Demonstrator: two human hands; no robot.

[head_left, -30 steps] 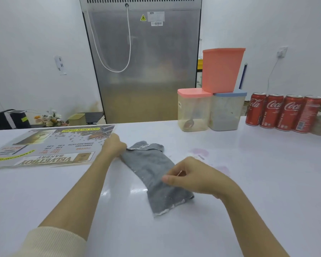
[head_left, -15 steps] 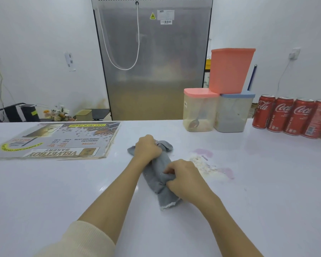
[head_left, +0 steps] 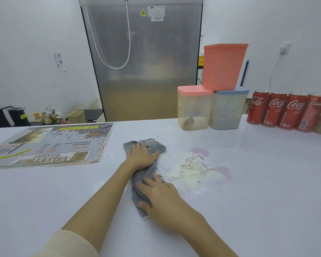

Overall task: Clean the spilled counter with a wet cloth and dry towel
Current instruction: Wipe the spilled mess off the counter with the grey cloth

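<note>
So the counter (head_left: 248, 191) is basically unchanged, big white surface with the mess sitting on it untouched; the spill (head_left: 191, 167), a white powdery heap with pinkish smears around it, is exactly where it was a second ago and nothing has gone through it yet; what did change is the grey cloth (head_left: 144, 175); a second ago I had it stretched out long and flat, half a second ago I'd scrunched it up between both fists, and now it's pressed back down as a bunched strip lying just left of the powder, its near edge about touching the fringe of it; my left hand (head_left: 140, 155) went from a fist to lying flat on the far end of the cloth, fingers straight and pushing down; my right hand (head_left: 161, 195) did the same on the near end, fingers (head_left: 152, 180) spread apart and flat on the fabric, not pinching anything; I read that as prep being over and the actual wipe about to start, so the task's barely begun; next move is probably a sweep to the right through the heap, and loose powder will likely just get shoved around if I don't keep pressure on; no dry towel anywhere in view; the menu board (head_left: 50, 143) on the left, the containers (head_left: 211, 106) and the cola cans (head_left: 285, 110) at the back are well apart from all this.
</note>
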